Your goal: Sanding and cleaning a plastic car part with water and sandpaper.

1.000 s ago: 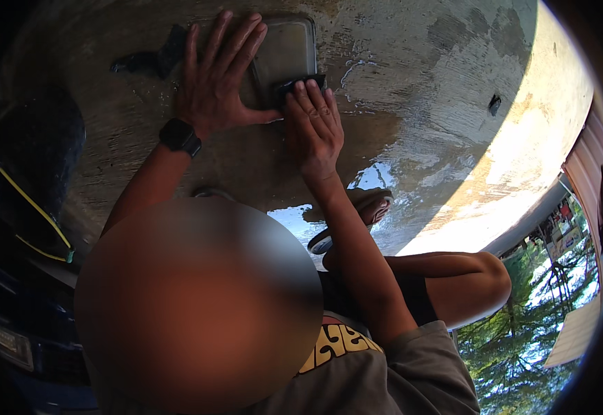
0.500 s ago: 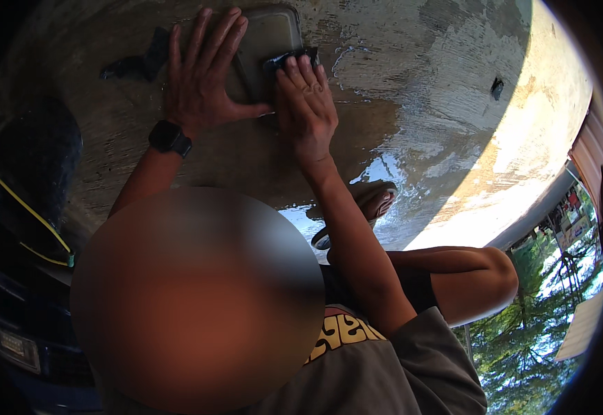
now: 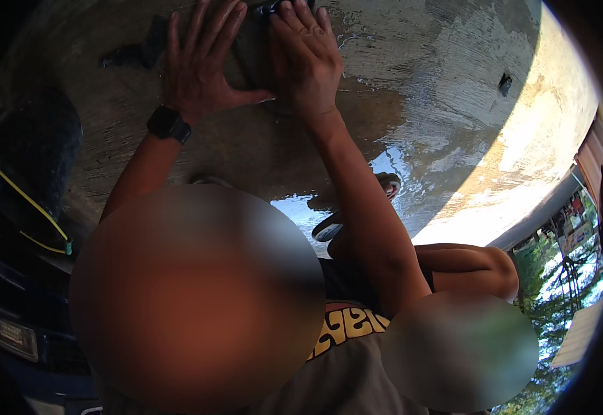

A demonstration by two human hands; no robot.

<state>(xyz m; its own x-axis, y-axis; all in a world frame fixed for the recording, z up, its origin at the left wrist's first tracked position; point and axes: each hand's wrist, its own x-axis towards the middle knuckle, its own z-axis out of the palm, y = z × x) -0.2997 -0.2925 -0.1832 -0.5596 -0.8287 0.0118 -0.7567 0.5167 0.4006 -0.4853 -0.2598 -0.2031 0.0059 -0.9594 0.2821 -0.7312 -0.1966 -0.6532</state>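
Fingers spread, my left hand (image 3: 205, 66) lies open at the left side of a flat greyish panel (image 3: 252, 59) on the wet concrete floor; a black watch is on that wrist. My right hand (image 3: 310, 62) has its fingers pressed together on a black, shiny wet pad (image 3: 267, 8) at the picture's upper edge. The pad's exact kind cannot be made out, and most of it is under my fingertips. My left thumb points toward my right hand, with a small gap between them. The panel's far end is cut off by the picture's edge.
Crumpled black material (image 3: 135, 52) lies left of my left hand. Further left is a dark curved container (image 3: 35, 149) with a yellow cord (image 3: 33, 200). A dark blue vehicle's lamp (image 3: 12, 337) shows lower left. Shallow water (image 3: 298, 207) and a small dark scrap (image 3: 505, 84) are on the floor.
My right hand and the black pad have slid away from me, toward the upper edge. My left hand stays spread, only slightly higher in the picture.
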